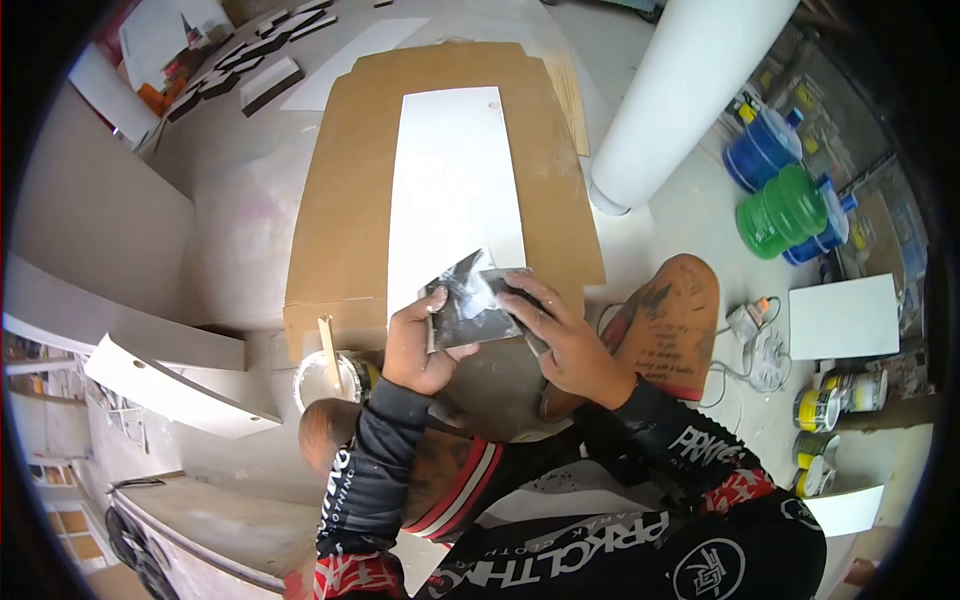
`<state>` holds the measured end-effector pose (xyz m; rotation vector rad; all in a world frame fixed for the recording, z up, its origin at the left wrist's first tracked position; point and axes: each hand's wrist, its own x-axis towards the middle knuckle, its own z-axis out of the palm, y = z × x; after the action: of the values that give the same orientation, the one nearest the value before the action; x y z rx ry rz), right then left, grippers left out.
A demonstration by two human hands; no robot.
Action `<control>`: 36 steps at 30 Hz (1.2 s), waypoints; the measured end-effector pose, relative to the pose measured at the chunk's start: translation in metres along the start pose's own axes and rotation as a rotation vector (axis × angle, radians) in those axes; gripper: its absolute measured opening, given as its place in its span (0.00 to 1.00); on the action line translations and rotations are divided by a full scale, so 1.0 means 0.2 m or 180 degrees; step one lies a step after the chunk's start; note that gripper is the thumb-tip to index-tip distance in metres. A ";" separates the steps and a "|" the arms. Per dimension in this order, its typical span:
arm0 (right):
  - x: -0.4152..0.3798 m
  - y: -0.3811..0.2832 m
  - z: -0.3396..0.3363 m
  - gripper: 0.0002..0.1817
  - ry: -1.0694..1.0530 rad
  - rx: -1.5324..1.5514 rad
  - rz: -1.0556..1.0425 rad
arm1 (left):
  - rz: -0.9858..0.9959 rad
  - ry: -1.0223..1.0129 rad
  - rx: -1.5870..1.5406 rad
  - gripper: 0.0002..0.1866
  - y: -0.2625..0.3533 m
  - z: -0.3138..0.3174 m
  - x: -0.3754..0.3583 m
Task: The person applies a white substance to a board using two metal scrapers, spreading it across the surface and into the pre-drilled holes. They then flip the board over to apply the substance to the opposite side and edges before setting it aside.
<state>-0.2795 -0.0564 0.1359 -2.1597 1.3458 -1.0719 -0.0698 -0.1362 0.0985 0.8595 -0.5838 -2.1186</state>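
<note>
My left hand [422, 345] grips a dark, flat putty board [458, 328] by its left edge, thumb on top. White putty [477, 290] is smeared across the board's surface. In my right hand [565, 340] is a dark putty scraper [508, 287], its blade touching the putty; my fingers hide part of it. Beneath and ahead of both hands lies a long white panel [455, 170], with a small mark or hole near its far right corner. Close to my left wrist stands a bucket [318, 383] of white paste with a wooden stick [328, 350] in it.
Cardboard [345, 190] lies under the panel. A white column [680, 100] rises at right, near blue bottles [762, 150] and a green bottle [780, 212]. Cables [745, 365] and several cans [818, 408] are on the right. A curved white piece [175, 388] sits left; dark-edged pieces [270, 85] lie far left.
</note>
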 end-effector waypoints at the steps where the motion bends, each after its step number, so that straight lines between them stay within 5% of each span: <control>1: -0.01 0.03 0.02 0.37 0.0019 0.0063 0.0337 | 0.0057 -0.0005 -0.0135 0.12 0.04 0.02 -0.03; 2: -0.03 0.07 0.02 0.37 -0.0019 0.0033 0.0298 | 0.0324 -0.0220 -0.0607 0.12 0.08 0.03 -0.05; 4: -0.09 0.17 -0.01 0.30 -0.0348 0.0707 0.0909 | 0.1354 -0.0120 0.0399 0.20 0.15 0.08 -0.07; 5: -0.10 0.18 0.00 0.20 -0.0199 0.1689 0.2331 | 0.2020 0.0140 0.1130 0.19 0.16 0.10 -0.05; 6: -0.08 0.22 -0.02 0.20 -0.0237 0.1642 0.2335 | 0.2640 0.0439 0.1852 0.18 0.14 0.11 -0.05; 7: -0.04 0.19 -0.05 0.17 0.0151 0.3445 0.2754 | 0.3314 0.0165 0.3042 0.18 0.15 0.13 -0.07; 8: 0.01 0.14 -0.09 0.16 0.0610 0.5253 0.3060 | 0.4111 -0.0554 0.3085 0.21 0.15 0.14 0.01; 11: 0.23 0.06 -0.13 0.15 0.0616 0.5526 0.3241 | 0.4145 -0.0783 0.4272 0.31 0.13 0.12 0.04; 13: 0.30 0.19 -0.14 0.15 0.0757 0.6060 0.2885 | 0.3433 -0.0315 0.4843 0.37 0.11 0.10 0.08; 15: 0.46 0.36 -0.23 0.13 0.1375 0.5790 0.2714 | 0.2954 -0.0367 0.5380 0.37 0.13 0.03 0.12; 17: 0.64 0.71 -0.32 0.09 0.1186 0.3189 0.2197 | 0.2098 -0.0474 0.5912 0.38 0.10 -0.08 0.17; 18: 0.79 0.88 -0.37 0.09 0.1228 0.3430 0.2812 | 0.1828 -0.0424 0.5866 0.37 0.08 -0.12 0.20; 23: 1.43 1.76 -0.30 0.20 -0.0820 -0.0293 0.0917 | 0.1219 -0.0401 0.5343 0.36 0.16 -0.16 0.31; 31: 1.89 2.55 -0.11 0.20 -0.1420 -0.1948 0.0956 | 0.0632 -0.0141 0.4817 0.37 0.29 -0.23 0.47; 36: 1.96 2.77 -0.04 0.19 -0.1395 -0.1720 0.0901 | 0.0464 -0.0143 0.4863 0.35 0.28 -0.26 0.54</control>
<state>-0.5141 -0.6606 -0.0628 -2.2680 1.7787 -0.1101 -0.0576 -0.2609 0.0580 1.4073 -2.2818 -1.2504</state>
